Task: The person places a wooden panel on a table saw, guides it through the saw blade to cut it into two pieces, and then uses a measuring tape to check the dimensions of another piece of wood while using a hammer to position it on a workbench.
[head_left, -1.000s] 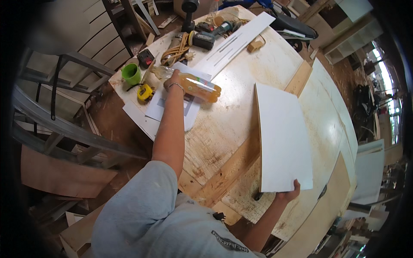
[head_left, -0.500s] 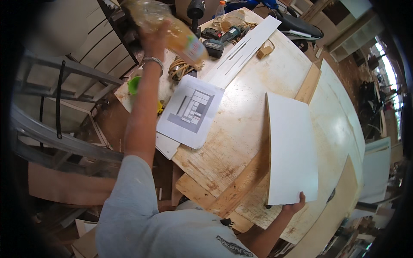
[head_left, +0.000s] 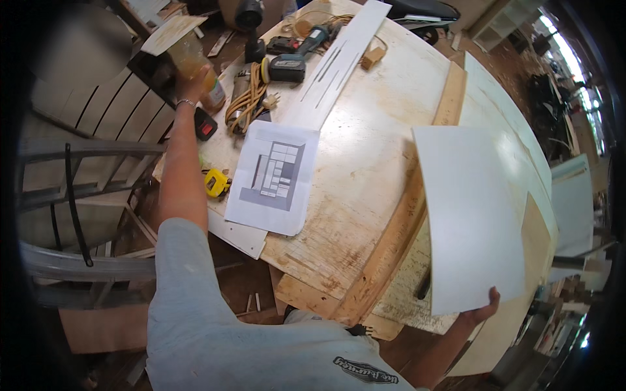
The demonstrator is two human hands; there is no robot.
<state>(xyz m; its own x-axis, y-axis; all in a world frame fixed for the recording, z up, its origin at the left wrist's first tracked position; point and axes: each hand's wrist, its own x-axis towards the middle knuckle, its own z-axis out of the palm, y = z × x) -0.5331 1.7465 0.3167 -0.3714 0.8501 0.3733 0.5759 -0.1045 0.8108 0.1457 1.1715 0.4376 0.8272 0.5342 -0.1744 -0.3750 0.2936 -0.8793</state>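
At the far left edge of the workbench, my left hand (head_left: 191, 85) is wrapped round a clear plastic bottle (head_left: 213, 92) of amber liquid. Part of the bottle is hidden behind the fingers. My right hand (head_left: 479, 311) grips the near right corner of a white panel (head_left: 476, 215), which is tilted over the right side of the bench. Between my arms lies a printed sheet (head_left: 264, 218) with a drawing of a cabinet layout. A yellow tape measure (head_left: 216, 183) sits beside my left forearm, and a black battery pack (head_left: 205, 124) with a red patch is by my wrist.
A cordless power tool (head_left: 287, 67) and a coiled tan cord (head_left: 243, 107) lie on the far left of the workbench (head_left: 365, 169). A long white slotted strip (head_left: 342, 55) reaches to the far edge. Wooden planks (head_left: 385, 254) cross the bench. A metal ladder (head_left: 98, 148) stands at left.
My left hand has lowered the bottle and brought it more upright at the bench's far left edge. The white panel and my right hand have shifted to the right in view.
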